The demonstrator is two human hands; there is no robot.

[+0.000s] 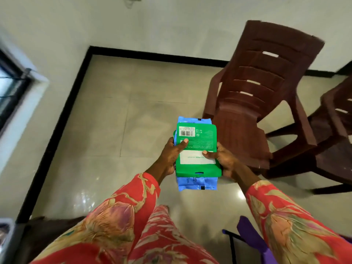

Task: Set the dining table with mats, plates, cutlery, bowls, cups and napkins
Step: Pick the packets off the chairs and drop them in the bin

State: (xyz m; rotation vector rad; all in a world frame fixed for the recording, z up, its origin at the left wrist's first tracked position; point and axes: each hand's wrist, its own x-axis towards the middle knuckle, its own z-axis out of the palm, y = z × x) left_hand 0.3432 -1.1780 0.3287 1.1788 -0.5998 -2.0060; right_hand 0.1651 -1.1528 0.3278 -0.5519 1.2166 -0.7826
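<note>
Napkin packs (197,147) (green on blue) looked soft, light and slippery, so left hand (171,155) and right hand (224,161) gripped both long sides, thumbs on top.

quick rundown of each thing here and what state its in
green packet: on top of the stack, barcode side up, held from both sides
blue packet: under the green one, both ends sticking out
left hand: grips the stack, thumb on top
right hand: grips the stack, thumb on top
brown chair: upright on the floor, seat bare
</note>
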